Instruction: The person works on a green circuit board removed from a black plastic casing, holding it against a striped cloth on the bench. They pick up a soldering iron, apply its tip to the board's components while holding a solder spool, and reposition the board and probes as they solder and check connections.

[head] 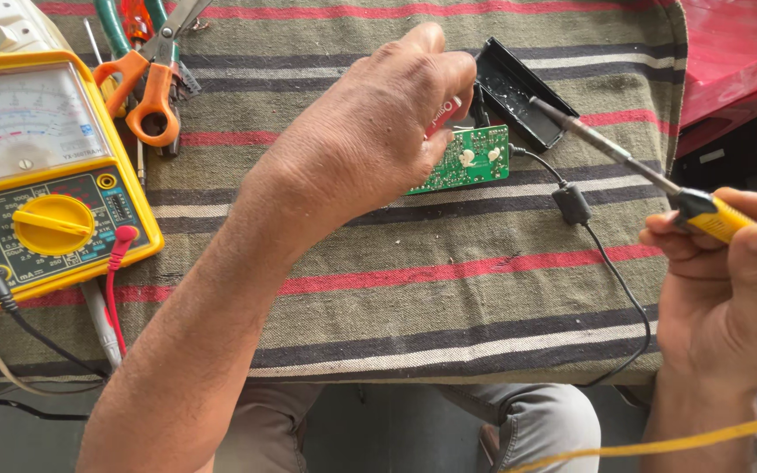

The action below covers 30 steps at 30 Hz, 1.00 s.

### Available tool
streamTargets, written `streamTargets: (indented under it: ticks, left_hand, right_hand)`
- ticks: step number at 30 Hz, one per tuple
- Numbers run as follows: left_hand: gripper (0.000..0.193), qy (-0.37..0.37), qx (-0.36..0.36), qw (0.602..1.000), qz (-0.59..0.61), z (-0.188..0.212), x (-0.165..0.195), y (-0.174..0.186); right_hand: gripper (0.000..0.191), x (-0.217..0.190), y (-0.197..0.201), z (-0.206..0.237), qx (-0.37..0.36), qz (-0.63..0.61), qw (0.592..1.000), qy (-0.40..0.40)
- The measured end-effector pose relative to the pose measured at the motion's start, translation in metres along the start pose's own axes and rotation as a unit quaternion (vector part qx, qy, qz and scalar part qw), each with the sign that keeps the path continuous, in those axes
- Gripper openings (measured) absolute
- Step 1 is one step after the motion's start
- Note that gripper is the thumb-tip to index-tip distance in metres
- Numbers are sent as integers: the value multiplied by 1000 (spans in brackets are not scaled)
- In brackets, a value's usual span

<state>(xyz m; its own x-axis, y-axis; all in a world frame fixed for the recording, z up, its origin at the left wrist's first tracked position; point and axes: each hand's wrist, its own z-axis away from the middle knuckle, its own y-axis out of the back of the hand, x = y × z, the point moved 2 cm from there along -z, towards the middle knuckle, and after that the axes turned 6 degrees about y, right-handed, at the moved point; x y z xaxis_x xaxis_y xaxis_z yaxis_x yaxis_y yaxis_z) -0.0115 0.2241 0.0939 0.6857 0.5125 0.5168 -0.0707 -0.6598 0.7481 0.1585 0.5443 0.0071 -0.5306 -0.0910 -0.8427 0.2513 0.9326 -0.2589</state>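
My left hand (pixel 378 131) reaches across the striped cloth and grips a small green circuit board (pixel 470 159), fingers curled over its upper left end. A black cable (pixel 611 271) with a ferrite lump runs from the board toward the table's front edge. My right hand (pixel 729 298) holds a yellow-handled soldering iron (pixel 659 180) at the right. Its metal tip (pixel 541 105) points left and hovers over a black plastic casing (pixel 519 92) just behind the board.
A yellow analog multimeter (pixel 41 166) lies at the left with red and black probe leads plugged in. Orange-handled scissors (pixel 155 79) and pliers sit behind it. A red plastic box (pixel 733 61) stands at the far right. My knees show below the table edge.
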Motion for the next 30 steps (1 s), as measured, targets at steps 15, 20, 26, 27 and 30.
streamTargets:
  ticks: [15,20,26,27,30]
  left_hand:
    - [15,1,-43,999,-4,0,4,-2]
    - [7,25,-80,996,-21,1,3,-4]
    - [9,-6,-67,997,-41,5,5,-10]
    - [11,-10,-64,997,-42,5,4,-12]
    - [18,-23,-46,998,-40,7,2,-15]
  right_hand:
    - [18,-2,0,5,35,-57,996,-65]
    - [16,-2,-5,7,16,-40,998,-55]
    - [15,-3,-9,8,1,-24,998,-60]
    - [16,-3,-9,8,-1,-22,998,-61]
    - [16,-3,-10,7,-5,-19,998,-62]
